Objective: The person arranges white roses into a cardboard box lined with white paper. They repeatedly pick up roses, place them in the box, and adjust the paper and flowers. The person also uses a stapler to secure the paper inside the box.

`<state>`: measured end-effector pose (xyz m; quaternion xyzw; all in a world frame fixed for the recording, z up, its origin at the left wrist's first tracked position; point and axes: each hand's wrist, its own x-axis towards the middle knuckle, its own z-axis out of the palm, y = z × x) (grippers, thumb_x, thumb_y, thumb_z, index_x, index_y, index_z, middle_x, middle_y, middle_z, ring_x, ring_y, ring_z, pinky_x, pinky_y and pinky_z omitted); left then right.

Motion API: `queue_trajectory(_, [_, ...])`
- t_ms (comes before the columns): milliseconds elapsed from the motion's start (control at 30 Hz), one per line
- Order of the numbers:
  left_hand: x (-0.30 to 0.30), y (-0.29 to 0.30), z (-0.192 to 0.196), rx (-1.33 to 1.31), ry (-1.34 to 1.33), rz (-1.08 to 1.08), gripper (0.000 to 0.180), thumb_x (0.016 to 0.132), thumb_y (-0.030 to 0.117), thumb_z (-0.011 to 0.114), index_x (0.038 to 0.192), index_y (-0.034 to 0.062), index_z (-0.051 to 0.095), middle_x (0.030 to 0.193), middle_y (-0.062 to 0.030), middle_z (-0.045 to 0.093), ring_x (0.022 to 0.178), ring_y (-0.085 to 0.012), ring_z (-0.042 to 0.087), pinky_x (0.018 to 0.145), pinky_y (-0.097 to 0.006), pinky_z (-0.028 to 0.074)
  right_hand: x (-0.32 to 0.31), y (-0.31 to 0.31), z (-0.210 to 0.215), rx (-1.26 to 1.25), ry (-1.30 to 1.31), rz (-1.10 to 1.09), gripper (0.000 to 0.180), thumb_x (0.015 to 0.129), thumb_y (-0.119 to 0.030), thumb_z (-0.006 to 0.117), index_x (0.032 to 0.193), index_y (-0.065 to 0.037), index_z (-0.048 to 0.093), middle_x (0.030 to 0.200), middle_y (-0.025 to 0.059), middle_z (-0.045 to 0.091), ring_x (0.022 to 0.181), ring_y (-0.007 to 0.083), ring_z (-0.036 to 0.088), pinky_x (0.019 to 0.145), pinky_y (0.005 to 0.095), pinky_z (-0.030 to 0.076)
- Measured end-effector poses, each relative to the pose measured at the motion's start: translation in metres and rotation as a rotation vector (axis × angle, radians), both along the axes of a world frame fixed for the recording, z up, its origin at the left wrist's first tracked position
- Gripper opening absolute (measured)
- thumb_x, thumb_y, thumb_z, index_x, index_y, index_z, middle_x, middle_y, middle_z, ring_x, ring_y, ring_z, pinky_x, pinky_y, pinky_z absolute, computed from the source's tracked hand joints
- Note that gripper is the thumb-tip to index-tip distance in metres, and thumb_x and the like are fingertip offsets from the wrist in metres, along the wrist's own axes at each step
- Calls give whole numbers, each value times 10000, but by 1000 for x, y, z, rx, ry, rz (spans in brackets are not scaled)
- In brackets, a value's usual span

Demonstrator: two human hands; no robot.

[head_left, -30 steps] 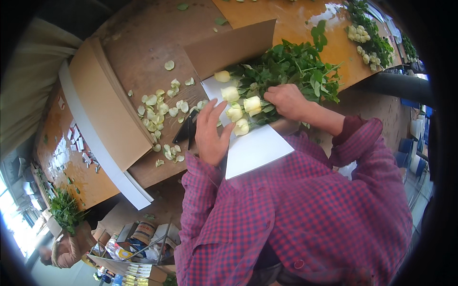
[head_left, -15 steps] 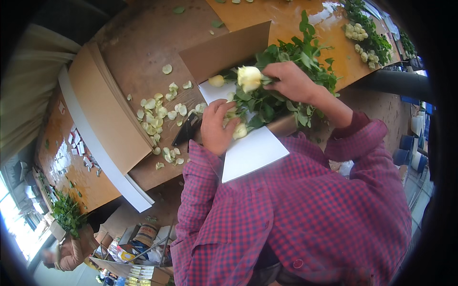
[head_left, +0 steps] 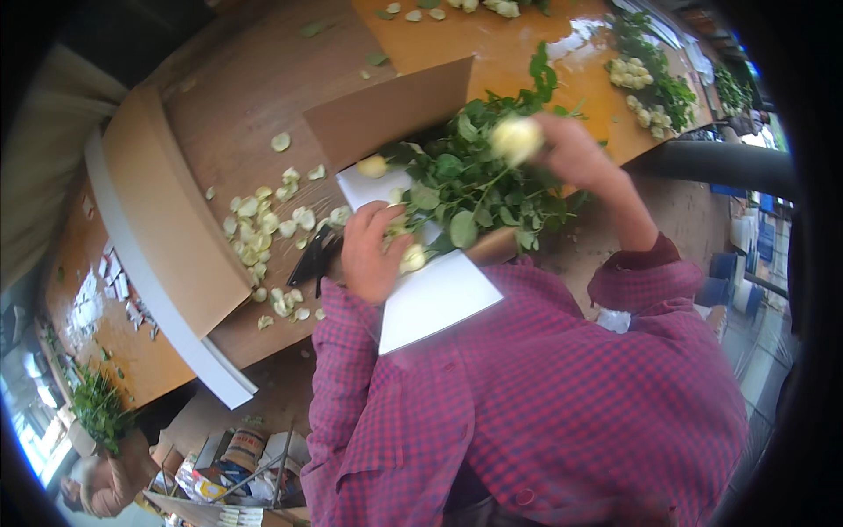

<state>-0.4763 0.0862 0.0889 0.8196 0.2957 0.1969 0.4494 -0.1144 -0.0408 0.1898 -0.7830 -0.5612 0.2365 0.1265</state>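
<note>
My right hand [head_left: 575, 154] is raised over the leafy stems, its fingers closed just behind the bloom of a pale cream rose [head_left: 516, 140], which is smeared by motion. Curled over other roses is my left hand [head_left: 371, 255]; one cream rose bloom [head_left: 413, 257] shows beside its fingers. Those blooms lie on a white-faced cardboard sheet [head_left: 439, 303] close to my shirt. A bunch of green rose stems and leaves [head_left: 474, 167] spreads rightward from the sheet. One yellowish rose [head_left: 372, 167] lies at the sheet's far end, beside an upright brown cardboard flap [head_left: 386, 110].
Loose petals [head_left: 255, 233] are strewn left of my left hand, near a black object [head_left: 314, 256] I cannot make out. A stack of cardboard sheets [head_left: 176, 211] stands farther left. More white roses [head_left: 630, 74] lie at the far right. A dark pipe [head_left: 716, 165] juts in at right.
My right hand has lifted the rose up and to the right, away from my left hand. My left hand stays over the blooms on the cardboard. The whole view has shifted slightly.
</note>
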Motion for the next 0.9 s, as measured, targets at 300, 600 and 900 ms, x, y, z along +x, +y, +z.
queue_trajectory(300, [3, 0, 8, -33, 58, -3, 458, 843, 48, 799, 1288, 105, 708, 1342, -109, 621, 1196, -299, 625, 901, -385, 598, 231, -105, 127, 426, -584, -657, 284, 1053, -318, 583, 1229, -281, 804, 967, 65, 804, 767, 196, 711, 720, 370, 548])
queue_trajectory(600, [2, -4, 5, -59, 39, 15, 502, 800, 71, 826, 1285, 101, 704, 1333, -136, 614, 1220, -358, 576, 1033, -440, 499, 198, -74, 177, 484, -692, -640, 302, 954, -239, 558, 1087, -104, 792, 968, 99, 791, 913, 243, 727, 887, 368, 545])
queue_trajectory(900, [1, -8, -5, -60, -50, 68, 560, 790, 51, 836, 1326, 94, 678, 1311, -157, 607, 1215, -371, 585, 1045, -442, 493, -106, 48, -25, 189, -36, 534, 526, 792, -18, 646, 1310, -102, 678, 1098, 114, 685, 871, 372, 709, 718, 475, 576])
